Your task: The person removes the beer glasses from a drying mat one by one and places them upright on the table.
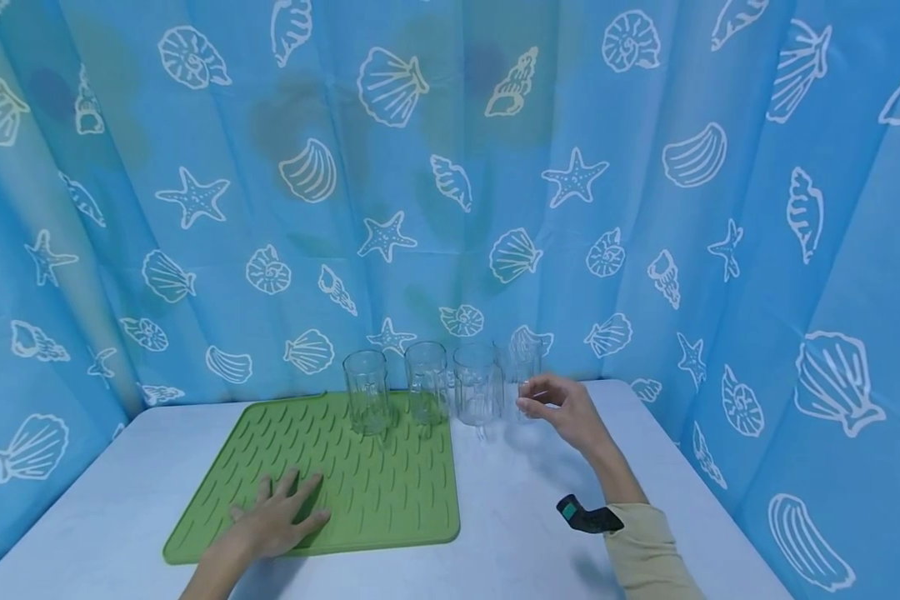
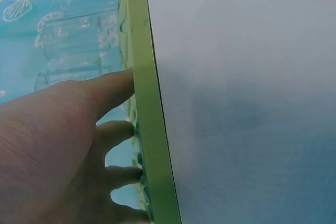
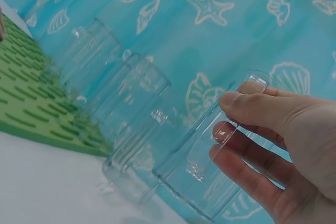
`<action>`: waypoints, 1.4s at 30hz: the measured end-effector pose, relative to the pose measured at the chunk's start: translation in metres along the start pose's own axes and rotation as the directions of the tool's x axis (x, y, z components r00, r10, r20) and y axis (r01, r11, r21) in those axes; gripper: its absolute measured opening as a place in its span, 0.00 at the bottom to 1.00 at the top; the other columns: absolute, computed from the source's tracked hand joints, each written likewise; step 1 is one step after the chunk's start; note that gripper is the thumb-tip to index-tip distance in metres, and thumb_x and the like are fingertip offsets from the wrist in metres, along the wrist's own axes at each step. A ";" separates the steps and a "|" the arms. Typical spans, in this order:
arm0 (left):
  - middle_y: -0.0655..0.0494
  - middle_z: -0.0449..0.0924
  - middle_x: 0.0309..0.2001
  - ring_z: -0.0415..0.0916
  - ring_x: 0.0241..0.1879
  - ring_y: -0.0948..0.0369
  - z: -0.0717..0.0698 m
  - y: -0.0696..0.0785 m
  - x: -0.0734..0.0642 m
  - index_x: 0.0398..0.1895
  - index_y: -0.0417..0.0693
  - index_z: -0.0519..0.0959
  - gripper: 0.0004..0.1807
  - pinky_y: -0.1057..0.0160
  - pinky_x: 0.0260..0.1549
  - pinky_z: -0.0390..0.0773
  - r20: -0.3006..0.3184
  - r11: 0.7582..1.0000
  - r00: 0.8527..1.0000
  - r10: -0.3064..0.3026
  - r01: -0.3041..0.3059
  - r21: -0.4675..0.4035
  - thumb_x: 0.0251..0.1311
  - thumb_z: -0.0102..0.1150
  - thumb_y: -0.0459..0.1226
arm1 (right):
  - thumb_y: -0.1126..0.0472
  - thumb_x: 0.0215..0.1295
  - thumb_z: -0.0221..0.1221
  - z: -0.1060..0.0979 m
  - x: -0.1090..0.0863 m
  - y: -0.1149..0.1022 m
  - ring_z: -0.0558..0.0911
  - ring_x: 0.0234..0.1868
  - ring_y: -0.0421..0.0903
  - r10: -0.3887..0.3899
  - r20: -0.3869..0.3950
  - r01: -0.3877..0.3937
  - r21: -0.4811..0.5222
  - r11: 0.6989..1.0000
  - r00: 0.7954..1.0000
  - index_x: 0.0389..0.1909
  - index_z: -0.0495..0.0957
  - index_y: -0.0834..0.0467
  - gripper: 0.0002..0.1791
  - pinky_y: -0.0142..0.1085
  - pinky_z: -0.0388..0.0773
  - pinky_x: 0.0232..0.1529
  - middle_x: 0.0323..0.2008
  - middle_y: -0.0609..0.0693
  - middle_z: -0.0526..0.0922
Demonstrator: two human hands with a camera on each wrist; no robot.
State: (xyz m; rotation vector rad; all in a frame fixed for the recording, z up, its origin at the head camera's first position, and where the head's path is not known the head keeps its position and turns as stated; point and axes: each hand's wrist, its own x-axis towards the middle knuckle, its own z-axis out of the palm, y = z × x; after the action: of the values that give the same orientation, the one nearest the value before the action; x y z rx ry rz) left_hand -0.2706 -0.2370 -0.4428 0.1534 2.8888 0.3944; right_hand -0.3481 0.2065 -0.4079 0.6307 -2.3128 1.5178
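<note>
My left hand (image 1: 270, 517) rests with spread fingers on the near part of a green drying mat (image 1: 390, 517). In the left wrist view its fingertips (image 2: 122, 128) press on the mat's ribbed top, close to the raised edge. With thumb and fingers, my right hand (image 1: 562, 408) grips the side of a clear glass mug (image 3: 197, 166), the rightmost in the row. A second glass mug (image 1: 478, 396) stands left of it, beside the mat's right edge. Two more, a glass mug (image 1: 366, 392) and another glass mug (image 1: 426, 383), stand at the back of the mat.
A white table (image 1: 517, 517) carries the mat and mugs. Behind and along both sides hangs a blue shell-print curtain (image 1: 450, 208), close behind the mugs. A black strap device (image 1: 588, 515) sits at my right wrist, by a pale yellow sleeve (image 1: 648, 546).
</note>
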 end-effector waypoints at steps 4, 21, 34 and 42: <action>0.31 0.45 0.76 0.35 0.71 0.22 0.002 -0.001 0.000 0.76 0.53 0.56 0.44 0.11 0.49 0.40 -0.003 1.000 1.000 0.001 -0.001 -0.003 0.65 0.47 0.65 | 0.57 0.65 0.64 0.003 -0.001 0.008 0.85 0.39 0.48 0.022 -0.015 -0.022 -0.011 1.000 1.000 0.45 0.81 0.60 0.13 0.29 0.84 0.41 0.40 0.55 0.85; 0.32 0.45 0.76 0.34 0.71 0.22 0.005 -0.004 0.001 0.77 0.54 0.55 0.44 0.11 0.49 0.41 0.014 1.000 1.000 -0.006 0.006 0.000 0.64 0.46 0.67 | 0.64 0.67 0.62 0.016 0.001 0.049 0.84 0.42 0.56 0.090 -0.034 -0.090 -0.001 0.996 0.995 0.46 0.79 0.67 0.12 0.28 0.83 0.41 0.43 0.63 0.83; 0.33 0.44 0.76 0.34 0.71 0.23 0.003 0.000 0.002 0.77 0.55 0.55 0.43 0.11 0.50 0.40 0.015 1.000 1.000 -0.013 0.013 0.009 0.65 0.45 0.66 | 0.56 0.65 0.64 0.008 0.005 0.076 0.84 0.42 0.40 0.137 0.001 -0.137 0.081 0.987 0.991 0.47 0.82 0.61 0.15 0.28 0.82 0.46 0.44 0.58 0.85; 0.33 0.46 0.76 0.35 0.71 0.23 0.004 -0.003 0.003 0.77 0.55 0.55 0.43 0.11 0.49 0.40 -0.001 1.000 1.000 -0.013 0.013 0.015 0.65 0.45 0.66 | 0.58 0.67 0.62 0.012 0.007 0.084 0.84 0.42 0.36 0.107 -0.020 -0.103 0.146 0.984 0.994 0.50 0.80 0.67 0.17 0.25 0.81 0.46 0.47 0.64 0.84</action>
State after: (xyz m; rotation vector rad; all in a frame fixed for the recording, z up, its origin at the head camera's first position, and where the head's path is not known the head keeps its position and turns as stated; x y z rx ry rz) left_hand -0.2726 -0.2384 -0.4479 0.1367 2.8925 0.3703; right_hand -0.3976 0.2229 -0.4753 0.5269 -2.2623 1.7438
